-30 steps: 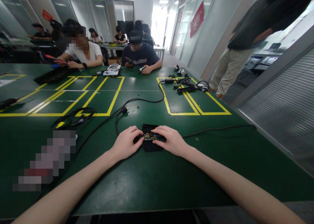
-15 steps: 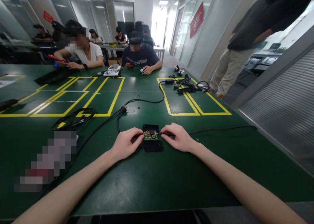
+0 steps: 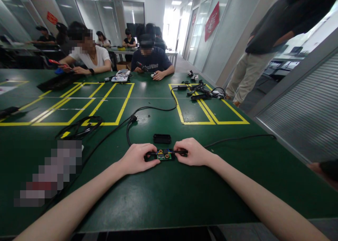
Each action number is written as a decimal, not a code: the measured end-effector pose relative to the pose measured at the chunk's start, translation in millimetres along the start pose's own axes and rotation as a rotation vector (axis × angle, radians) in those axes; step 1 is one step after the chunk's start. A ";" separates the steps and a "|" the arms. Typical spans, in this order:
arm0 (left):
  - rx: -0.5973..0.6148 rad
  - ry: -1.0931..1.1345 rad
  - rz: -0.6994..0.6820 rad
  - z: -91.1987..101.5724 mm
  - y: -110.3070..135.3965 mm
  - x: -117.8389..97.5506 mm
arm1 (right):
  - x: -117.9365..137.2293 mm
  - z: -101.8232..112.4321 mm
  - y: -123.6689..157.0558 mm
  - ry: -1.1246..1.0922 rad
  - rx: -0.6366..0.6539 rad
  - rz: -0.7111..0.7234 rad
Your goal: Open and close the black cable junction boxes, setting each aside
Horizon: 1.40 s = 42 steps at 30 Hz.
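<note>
A small green circuit board point(image 3: 164, 156) with copper-coloured coils lies between my hands, over the near black case half, which is mostly hidden beneath it. My left hand point(image 3: 136, 159) pinches the black cable point(image 3: 151, 153) at the board's left end. At the right end, my right hand point(image 3: 192, 152) has its fingers closed on the other black cable point(image 3: 181, 152). Just beyond the board, the other black case half point(image 3: 162, 138) lies on the green table point(image 3: 158, 198), hollow side up. Whether the board sits fully down inside the near half, I cannot tell.
A cable joint point(image 3: 132, 118) and a coiled black cable point(image 3: 81, 127) lie to the left, near a blurred-out object point(image 3: 52, 174). Tangled cables point(image 3: 202, 91) lie at the back right. Co-workers sit across the table; a person's hand point(image 3: 317, 168) shows at the right edge.
Both hands have brought the circuit board toward me, off the far case half and over the near one. Part of another person has appeared at the right edge.
</note>
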<state>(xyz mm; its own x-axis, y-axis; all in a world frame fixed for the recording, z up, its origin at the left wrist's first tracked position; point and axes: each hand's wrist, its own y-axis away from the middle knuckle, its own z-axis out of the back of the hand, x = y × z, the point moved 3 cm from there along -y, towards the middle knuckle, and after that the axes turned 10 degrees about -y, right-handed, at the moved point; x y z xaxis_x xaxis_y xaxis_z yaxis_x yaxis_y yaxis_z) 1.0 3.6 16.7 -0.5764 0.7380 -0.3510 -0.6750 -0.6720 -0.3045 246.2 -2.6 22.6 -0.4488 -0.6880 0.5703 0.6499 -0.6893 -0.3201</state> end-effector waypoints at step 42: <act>-0.124 -0.161 0.067 8.0 -5.0 15.3 | -28.6 -12.1 -14.5 0.136 -0.304 -0.304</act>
<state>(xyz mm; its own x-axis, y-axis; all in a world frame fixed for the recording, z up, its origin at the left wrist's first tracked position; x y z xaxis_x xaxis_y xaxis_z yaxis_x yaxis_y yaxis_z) -8.2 18.8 19.9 -0.6911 0.6849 -0.2309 -0.5765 -0.7150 -0.3955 242.2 24.4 1.8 -0.6814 -0.4532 0.5747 0.2752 -0.8862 -0.3726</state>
